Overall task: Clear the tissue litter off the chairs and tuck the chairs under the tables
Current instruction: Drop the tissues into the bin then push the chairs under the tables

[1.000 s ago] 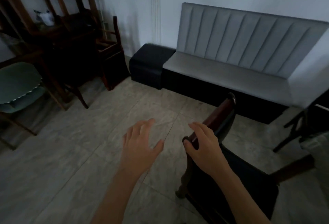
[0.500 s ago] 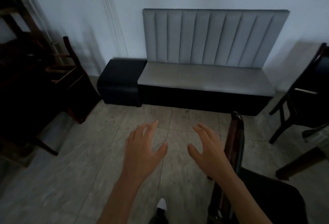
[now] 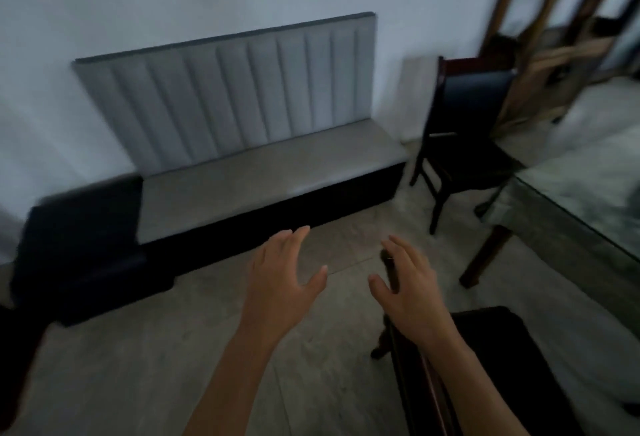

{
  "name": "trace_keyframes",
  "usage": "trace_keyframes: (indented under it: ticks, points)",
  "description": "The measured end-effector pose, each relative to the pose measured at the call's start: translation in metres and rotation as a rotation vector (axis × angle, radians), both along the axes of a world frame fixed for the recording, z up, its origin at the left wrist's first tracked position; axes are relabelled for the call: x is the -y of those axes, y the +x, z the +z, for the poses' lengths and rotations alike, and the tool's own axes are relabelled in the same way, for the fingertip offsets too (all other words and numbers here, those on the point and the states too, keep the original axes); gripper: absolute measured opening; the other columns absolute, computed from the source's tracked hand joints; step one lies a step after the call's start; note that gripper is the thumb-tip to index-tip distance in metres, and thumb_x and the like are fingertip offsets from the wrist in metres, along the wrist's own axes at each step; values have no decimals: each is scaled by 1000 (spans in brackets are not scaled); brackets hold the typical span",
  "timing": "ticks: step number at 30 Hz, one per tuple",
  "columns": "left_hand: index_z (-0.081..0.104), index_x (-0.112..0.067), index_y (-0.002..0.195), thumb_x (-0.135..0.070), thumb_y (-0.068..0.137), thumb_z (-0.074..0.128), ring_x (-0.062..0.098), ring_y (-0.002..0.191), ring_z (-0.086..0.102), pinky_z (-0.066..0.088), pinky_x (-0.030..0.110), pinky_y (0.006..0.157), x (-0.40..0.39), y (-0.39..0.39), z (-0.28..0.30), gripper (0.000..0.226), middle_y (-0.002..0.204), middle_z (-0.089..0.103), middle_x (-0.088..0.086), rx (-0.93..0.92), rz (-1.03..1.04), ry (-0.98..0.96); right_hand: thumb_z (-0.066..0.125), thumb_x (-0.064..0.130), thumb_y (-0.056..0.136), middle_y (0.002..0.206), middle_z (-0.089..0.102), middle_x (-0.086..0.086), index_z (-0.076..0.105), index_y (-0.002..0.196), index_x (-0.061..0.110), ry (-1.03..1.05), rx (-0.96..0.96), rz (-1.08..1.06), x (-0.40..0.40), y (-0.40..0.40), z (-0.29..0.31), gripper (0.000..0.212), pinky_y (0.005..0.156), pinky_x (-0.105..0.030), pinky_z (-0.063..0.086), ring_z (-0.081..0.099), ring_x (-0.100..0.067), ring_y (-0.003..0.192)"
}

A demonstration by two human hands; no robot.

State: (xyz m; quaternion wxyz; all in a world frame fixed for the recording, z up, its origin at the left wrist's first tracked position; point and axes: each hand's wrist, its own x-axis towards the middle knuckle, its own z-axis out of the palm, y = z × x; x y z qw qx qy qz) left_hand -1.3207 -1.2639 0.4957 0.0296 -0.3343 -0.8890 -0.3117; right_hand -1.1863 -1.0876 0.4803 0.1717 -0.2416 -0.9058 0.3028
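Head view shows pale stone-look floor tiles (image 3: pixel 145 359). Nearest, a dark wooden chair (image 3: pixel 491 366) with black padded seat stands at lower right. Right hand (image 3: pixel 407 292) hovers over its top rail, fingers spread, grasping nothing; left hand (image 3: pixel 282 278) likewise released. Beyond, a glass-topped table (image 3: pixel 588 214), second chair (image 3: pixel 464 131), and a grey ribbed bench (image 3: pixel 249 158) against the wall.

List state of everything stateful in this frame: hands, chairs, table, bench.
left hand: open, fingers spread, holds nothing
right hand: open, over the near chair's top rail, grip not closed
near chair: beside the table, not tucked; seat looks bare
far chair: upright, at the table's far end, not tucked; seat looks bare
table: upright, glass-topped
bench: against the wall, seat bare
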Motion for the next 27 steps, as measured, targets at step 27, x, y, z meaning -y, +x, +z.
trace_keyframes:
  ticks: [27]
  points:
    - [40,-30,146,-67,84,48,12,132,40,33,31,106,-272,17,-25,73,144,46,-5,107,-1412,-20,58,40,95,157,33,2,40,147,22,-59,-1,-1422,9,90,0,58,116,-47,32,29,-15,145]
